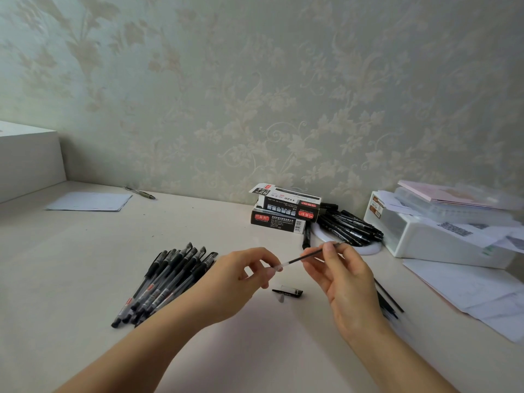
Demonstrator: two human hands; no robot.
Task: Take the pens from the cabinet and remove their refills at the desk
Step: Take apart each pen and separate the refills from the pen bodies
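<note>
A thin black refill (304, 256) hangs in the air above the desk (198, 222), held at both ends. My left hand (241, 282) pinches its clear lower end; my right hand (344, 276) pinches it near the tip. A black pen cap (287, 292) lies on the desk just below the refill. Several capped black pens (167, 282) lie in a pile to the left of my left hand. A few loose refills (388, 300) lie on the desk behind my right wrist.
Two stacked pen boxes (283, 212) stand at the wall, with a pile of black pen parts (350, 226) on a white plate beside them. A white plastic organizer (425, 239) and papers (467, 290) fill the right. A sheet (90, 201) and one pen (140, 192) lie far left.
</note>
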